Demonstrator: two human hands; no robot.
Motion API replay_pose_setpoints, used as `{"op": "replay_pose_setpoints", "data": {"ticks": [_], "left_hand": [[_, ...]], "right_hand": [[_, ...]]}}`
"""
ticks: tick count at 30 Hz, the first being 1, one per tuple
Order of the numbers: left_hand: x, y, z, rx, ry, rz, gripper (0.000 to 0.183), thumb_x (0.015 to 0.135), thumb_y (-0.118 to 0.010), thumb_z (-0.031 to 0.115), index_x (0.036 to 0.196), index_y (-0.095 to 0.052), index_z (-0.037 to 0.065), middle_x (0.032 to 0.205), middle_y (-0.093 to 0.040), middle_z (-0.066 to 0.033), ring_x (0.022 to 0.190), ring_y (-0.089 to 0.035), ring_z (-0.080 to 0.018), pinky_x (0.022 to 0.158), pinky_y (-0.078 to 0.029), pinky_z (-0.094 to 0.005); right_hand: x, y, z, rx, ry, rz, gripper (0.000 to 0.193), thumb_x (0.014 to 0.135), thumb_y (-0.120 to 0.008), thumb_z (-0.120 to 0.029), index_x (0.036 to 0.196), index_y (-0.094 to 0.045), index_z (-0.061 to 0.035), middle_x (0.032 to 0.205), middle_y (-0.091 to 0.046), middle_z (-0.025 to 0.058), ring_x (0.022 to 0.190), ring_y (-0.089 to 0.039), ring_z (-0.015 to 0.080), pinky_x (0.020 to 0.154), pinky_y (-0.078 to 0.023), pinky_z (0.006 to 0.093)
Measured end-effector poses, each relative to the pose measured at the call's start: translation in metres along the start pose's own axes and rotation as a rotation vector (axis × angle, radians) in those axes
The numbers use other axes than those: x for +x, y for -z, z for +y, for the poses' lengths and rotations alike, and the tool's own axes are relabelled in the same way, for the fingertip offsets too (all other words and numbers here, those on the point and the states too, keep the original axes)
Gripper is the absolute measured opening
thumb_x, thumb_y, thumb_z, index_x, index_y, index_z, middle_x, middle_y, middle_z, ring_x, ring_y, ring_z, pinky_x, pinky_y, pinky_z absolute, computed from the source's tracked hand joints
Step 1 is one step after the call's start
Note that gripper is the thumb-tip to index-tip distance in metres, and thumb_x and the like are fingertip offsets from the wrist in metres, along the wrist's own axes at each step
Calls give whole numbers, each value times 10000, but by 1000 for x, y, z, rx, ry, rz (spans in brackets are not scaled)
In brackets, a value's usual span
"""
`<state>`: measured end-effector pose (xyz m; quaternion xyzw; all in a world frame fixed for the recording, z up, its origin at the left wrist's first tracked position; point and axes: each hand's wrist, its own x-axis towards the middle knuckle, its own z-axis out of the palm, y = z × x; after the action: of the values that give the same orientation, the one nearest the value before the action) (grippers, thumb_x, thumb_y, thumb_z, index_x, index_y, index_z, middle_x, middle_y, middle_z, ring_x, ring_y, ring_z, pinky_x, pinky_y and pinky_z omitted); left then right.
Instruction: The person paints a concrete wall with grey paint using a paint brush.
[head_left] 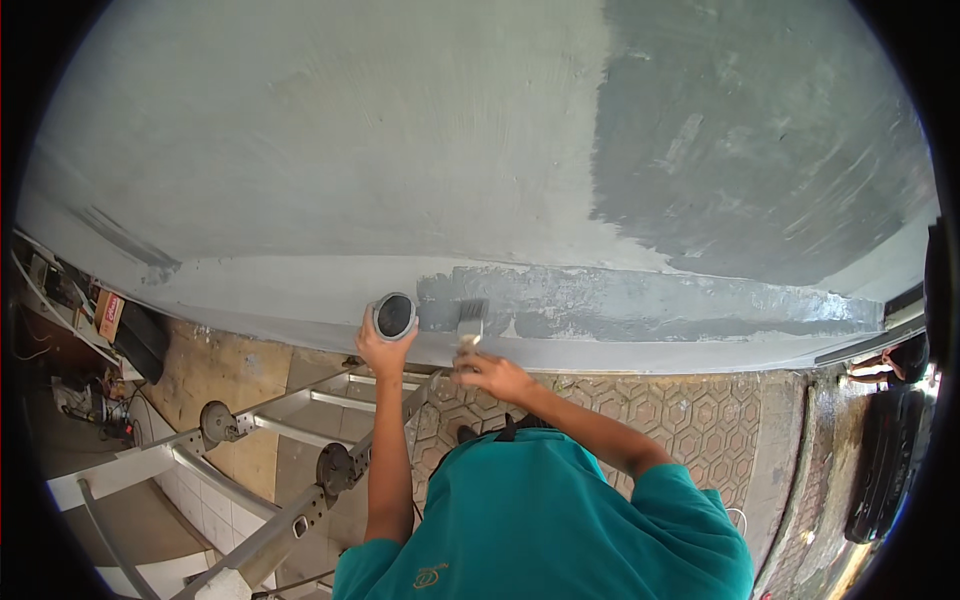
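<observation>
My left hand (384, 350) is wrapped round a small round cup (397, 315), whose dark inside faces up. In my right hand (492, 377) is a paintbrush (471, 326), gripped by its handle, with the bristles pointing away from me at the wall's lower ledge. Whether the bristles touch the surface I cannot tell. Dark grey coating (640, 305) covers the ledge from beside the cup to the right, looking wet and shiny in places. The ledge left of the cup is paler grey.
A grey wall (420, 130) rises ahead, with a darker coated patch (730, 140) at upper right. An aluminium folding ladder (290, 430) stands at my left. Patterned paving (660, 400) lies below. A cardboard box (109, 315) is at far left, a black vehicle (888, 460) at far right.
</observation>
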<state>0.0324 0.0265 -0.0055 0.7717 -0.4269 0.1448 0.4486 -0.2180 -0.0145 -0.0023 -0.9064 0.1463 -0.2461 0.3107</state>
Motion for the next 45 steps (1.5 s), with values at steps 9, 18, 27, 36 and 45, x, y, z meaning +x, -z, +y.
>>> {"op": "replay_pose_setpoints", "data": {"ticks": [9, 18, 27, 36, 45], "left_hand": [[6, 11, 11, -16, -25, -13, 757, 523, -877, 368, 1139, -596, 31, 1001, -684, -130, 839, -643, -350, 806, -469, -446], [-3, 13, -8, -9, -61, -22, 802, 538, -873, 381, 1176, -578, -4, 1061, -675, -159, 881, -642, -336, 831, -458, -434], [-2, 12, -5, -43, 7, -2, 809, 517, -884, 375, 1170, -593, -5, 1061, -675, -166, 902, -645, -361, 838, -466, -456], [1, 2, 5, -1, 97, 35, 775, 521, -896, 339, 1143, -607, -22, 1031, -676, -206, 910, -654, -395, 807, -511, -446], [-9, -8, -7, 62, 118, 51, 811, 542, -906, 316, 1195, -582, -39, 1060, -676, -214, 961, -665, -365, 852, -512, -433]], "right_hand": [[25, -6, 3, -95, -31, 249, 406, 704, -597, 66, 1050, -602, -145, 1162, -583, 60, 1113, -597, 287, 811, -577, 386], [14, 8, -29, -7, 92, 246, 473, 619, -596, 140, 1013, -621, -121, 1158, -612, 64, 1213, -553, 294, 870, -563, 396], [-2, 32, 21, -241, 30, 123, 400, 720, -585, 109, 1018, -609, -156, 1136, -633, 62, 1100, -621, 298, 797, -589, 375], [-37, 50, 35, -134, -68, 138, 341, 725, -627, 57, 996, -623, -150, 1184, -609, 61, 1160, -587, 290, 868, -562, 381], [-74, 71, 6, -52, 90, 68, 414, 708, -625, -27, 1071, -617, -226, 1210, -574, 19, 1127, -594, 266, 834, -562, 350]]}}
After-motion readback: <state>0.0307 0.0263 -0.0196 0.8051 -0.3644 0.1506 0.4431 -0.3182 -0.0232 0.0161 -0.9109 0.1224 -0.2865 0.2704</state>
